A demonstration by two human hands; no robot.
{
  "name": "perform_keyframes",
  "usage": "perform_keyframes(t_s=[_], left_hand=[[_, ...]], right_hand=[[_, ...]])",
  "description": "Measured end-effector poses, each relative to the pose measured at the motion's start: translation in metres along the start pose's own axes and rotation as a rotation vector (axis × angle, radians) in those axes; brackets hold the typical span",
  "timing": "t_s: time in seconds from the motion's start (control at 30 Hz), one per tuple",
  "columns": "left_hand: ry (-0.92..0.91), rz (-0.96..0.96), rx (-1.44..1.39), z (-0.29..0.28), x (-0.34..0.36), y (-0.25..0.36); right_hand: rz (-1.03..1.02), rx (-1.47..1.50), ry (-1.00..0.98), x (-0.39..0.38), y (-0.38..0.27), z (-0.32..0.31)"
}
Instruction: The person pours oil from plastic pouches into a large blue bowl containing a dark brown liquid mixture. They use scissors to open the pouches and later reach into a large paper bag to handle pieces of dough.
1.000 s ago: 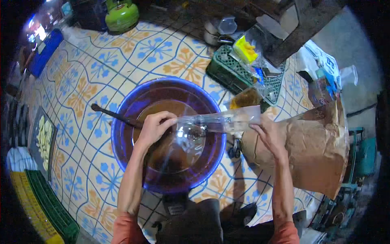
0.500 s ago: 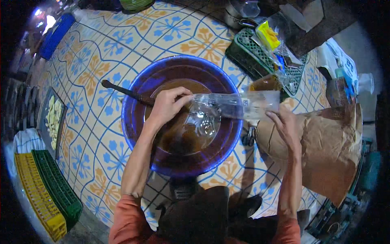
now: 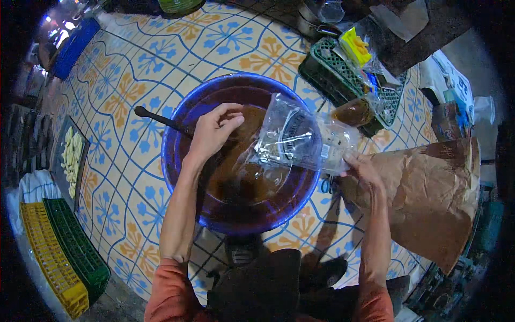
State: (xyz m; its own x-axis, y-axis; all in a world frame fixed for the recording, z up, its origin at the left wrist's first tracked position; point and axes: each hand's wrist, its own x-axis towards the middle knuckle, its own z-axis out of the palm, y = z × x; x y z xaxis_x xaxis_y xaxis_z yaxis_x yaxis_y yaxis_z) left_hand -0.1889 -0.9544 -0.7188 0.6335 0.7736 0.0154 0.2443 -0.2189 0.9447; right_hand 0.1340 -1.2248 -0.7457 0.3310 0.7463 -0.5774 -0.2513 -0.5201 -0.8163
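Note:
A clear plastic bag (image 3: 292, 137) with dark print hangs over the right side of a large blue tub (image 3: 185, 206). My right hand (image 3: 362, 167) grips the bag by its right end, beyond the tub's rim. Brown contents (image 3: 230, 177) lie in the tub, and whether they are liquid or paste I cannot tell. My left hand (image 3: 213, 131) hovers over the tub's left half, thumb and fingers apart, holding nothing. From the tub's left rim sticks out a dark long-handled tool (image 3: 153, 116), its lower part hidden behind my left hand.
Right of the tub lies a brown paper sack (image 3: 429, 188). Behind it stands a green crate (image 3: 327, 72) with a yellow packet (image 3: 355, 47) and a bag of brown stuff (image 3: 355, 111). At left are a tray of pale pieces (image 3: 71, 153), a yellow crate (image 3: 51, 252) and a green crate (image 3: 80, 247).
My left hand has let go of the bag's left end and moved slightly left. The bag, in my right hand, has spread flatter, and my right hand has come a little lower.

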Motion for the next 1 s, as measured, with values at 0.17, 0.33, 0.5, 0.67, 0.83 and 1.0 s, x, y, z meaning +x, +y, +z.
perform_keyframes(t_s=[0.17, 0.33, 0.5, 0.67, 0.83, 1.0], left_hand=[[0.029, -0.074, 0.034, -0.018, -0.007, -0.006], [0.030, -0.056, 0.136, -0.023, -0.013, -0.021], [-0.060, -0.089, 0.008, -0.004, -0.016, -0.010], [-0.123, 0.160, 0.176, 0.015, -0.006, -0.006], [-0.148, 0.256, 0.197, 0.017, -0.005, -0.004], [-0.088, 0.175, 0.055, 0.013, -0.005, 0.014]], right_hand=[[-0.068, 0.033, 0.046, 0.012, 0.032, -0.010], [-0.154, -0.152, 0.175, -0.010, -0.014, -0.010], [-0.372, -0.586, 0.201, -0.030, -0.073, 0.018], [-0.593, -0.887, 0.255, -0.040, -0.085, 0.029], [-0.526, -0.777, 0.286, -0.042, -0.079, 0.030], [-0.278, -0.434, 0.244, -0.026, -0.048, 0.011]])
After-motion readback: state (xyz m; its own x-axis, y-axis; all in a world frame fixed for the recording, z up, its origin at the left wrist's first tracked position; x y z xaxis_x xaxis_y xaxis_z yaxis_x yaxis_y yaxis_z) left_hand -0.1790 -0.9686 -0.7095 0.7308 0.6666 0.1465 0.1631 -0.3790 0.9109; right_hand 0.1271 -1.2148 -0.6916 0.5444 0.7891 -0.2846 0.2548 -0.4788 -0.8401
